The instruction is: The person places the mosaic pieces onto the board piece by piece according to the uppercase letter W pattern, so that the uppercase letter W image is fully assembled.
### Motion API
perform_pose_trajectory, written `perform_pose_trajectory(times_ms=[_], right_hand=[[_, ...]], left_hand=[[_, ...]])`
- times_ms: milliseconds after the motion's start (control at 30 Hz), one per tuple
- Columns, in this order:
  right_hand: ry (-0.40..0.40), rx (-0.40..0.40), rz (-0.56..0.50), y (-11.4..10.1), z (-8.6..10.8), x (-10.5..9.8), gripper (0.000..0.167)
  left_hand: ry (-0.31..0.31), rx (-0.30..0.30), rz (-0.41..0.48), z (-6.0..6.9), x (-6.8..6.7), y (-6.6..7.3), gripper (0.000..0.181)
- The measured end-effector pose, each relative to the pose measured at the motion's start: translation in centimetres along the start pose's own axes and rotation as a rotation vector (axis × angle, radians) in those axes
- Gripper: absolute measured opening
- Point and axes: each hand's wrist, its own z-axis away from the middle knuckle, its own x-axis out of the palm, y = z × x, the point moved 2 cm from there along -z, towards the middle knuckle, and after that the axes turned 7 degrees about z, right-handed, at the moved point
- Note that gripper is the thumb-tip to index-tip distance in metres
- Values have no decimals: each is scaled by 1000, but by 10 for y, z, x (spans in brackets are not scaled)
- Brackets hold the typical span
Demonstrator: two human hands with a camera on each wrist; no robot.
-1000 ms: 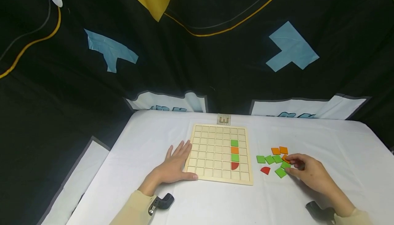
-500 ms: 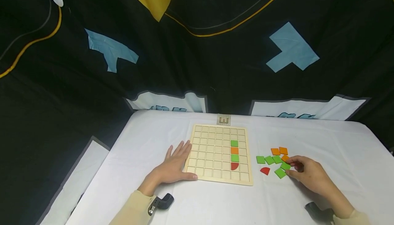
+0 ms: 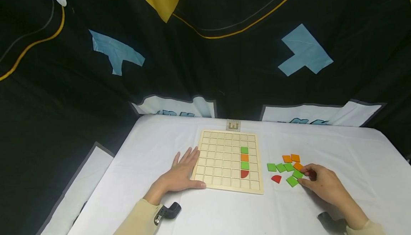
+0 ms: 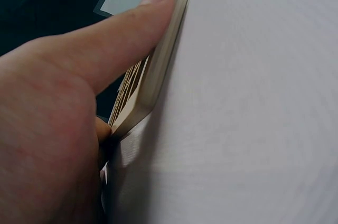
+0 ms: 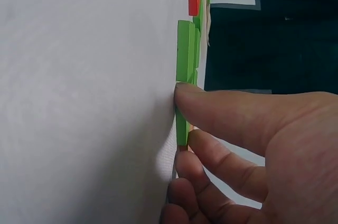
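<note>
The wooden grid board [image 3: 218, 163] lies flat on the white table. My left hand [image 3: 179, 175] rests at its left edge, fingers spread, with the thumb over the near edge. Down one column of the board sit a green square tile [image 3: 244, 150], an orange one [image 3: 244, 158], another green one [image 3: 244, 165] and a red quarter-circle tile [image 3: 244, 174]. To the right, my right hand [image 3: 324, 184] has thumb and curled fingers on a green tile [image 5: 182, 121], pinching it at the table surface. An orange tile [image 3: 298, 166] lies beside its index finger.
Loose green tiles [image 3: 271, 167], orange tiles [image 3: 287, 159] and a red quarter-circle [image 3: 276, 179] lie between the board and my right hand. A small patterned patch [image 3: 233, 125] sits behind the board. Black cloth [image 3: 205, 74] hangs beyond the table.
The right fingers have shifted slightly at the pile, and more of the orange tile beside them shows. The left hand and the board have not moved.
</note>
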Motion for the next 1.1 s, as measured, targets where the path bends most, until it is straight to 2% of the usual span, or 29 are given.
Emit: perform_pose_trajectory(times_ms=[500, 700, 933, 1100], right_hand=[[-7, -2, 21, -2, 1, -2, 39], [-5, 5, 28, -2, 1, -3, 40], [5, -28, 10, -4, 3, -7, 41], [43, -72, -15, -8, 6, -10, 38]], left_hand=[[5, 14, 1, 1, 1, -1, 120], [-3, 2, 1, 0, 2, -2, 121], [2, -1, -5, 0, 1, -1, 120], [0, -7, 0, -1, 0, 0, 121]])
